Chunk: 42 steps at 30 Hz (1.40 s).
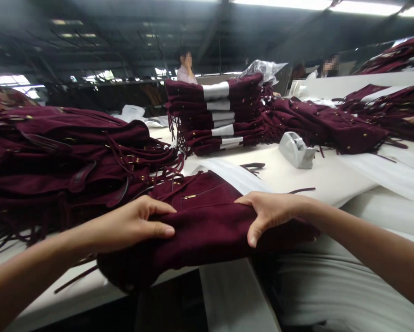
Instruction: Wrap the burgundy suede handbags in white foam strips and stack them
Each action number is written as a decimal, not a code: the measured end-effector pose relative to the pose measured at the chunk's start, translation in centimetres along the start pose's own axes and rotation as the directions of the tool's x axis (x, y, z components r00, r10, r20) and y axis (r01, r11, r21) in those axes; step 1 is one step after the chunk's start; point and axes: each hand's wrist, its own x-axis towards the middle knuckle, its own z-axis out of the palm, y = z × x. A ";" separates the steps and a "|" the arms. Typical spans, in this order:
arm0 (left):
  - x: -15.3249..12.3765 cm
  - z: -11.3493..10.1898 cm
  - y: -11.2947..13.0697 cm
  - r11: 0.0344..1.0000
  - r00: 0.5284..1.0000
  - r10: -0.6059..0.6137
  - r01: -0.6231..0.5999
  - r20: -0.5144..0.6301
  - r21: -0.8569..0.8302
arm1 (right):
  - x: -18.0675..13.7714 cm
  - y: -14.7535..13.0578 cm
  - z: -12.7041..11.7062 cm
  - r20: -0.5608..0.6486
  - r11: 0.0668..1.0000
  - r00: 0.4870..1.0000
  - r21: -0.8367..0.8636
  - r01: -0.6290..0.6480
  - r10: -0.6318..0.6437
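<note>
A burgundy suede bag (207, 221) with a gold zipper lies at the near edge of the white table (297, 173). My left hand (134, 223) grips its left side, thumb on top. On the bag's right side my right hand (271, 212) holds the folded edge, fingers curled over it. Both hands press the bag down against the table edge.
A heap of the same burgundy fringed bags (64, 157) lies at left. A neat stack of bags with white bands (215, 113) stands at centre back, with more loose bags (327, 122) at right. A grey tape dispenser (297, 150) sits on the table. Other people stand far behind.
</note>
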 end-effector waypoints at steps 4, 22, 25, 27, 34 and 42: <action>3.4 -0.5 -1.8 0.936 0.973 0.137 -0.066 -0.186 0.345 | 2.6 2.0 0.9 -0.059 0.992 0.990 0.007 -0.125 0.125; 3.7 -0.5 -9.1 0.778 0.834 0.381 -0.056 -0.399 0.626 | 4.3 3.6 5.1 -0.361 0.804 0.930 -0.533 -0.264 0.066; 2.6 -0.2 -9.3 0.905 0.842 0.197 0.041 -0.501 0.424 | 4.7 3.8 4.4 -0.321 0.890 0.940 -0.388 -0.240 0.113; 2.2 0.6 -9.5 0.932 0.802 0.116 0.115 -0.586 0.343 | 5.2 3.8 3.7 -0.244 0.942 0.957 -0.255 -0.218 0.156; 3.2 0.6 -11.4 0.657 0.602 0.630 -0.075 -0.491 0.750 | 6.5 2.9 2.3 -0.114 0.964 0.968 -0.120 -0.239 0.226; 6.5 -1.9 -16.1 0.509 0.424 0.798 -0.094 -0.428 0.856 | 6.4 2.7 4.1 -0.369 0.852 0.925 -0.454 -0.262 0.088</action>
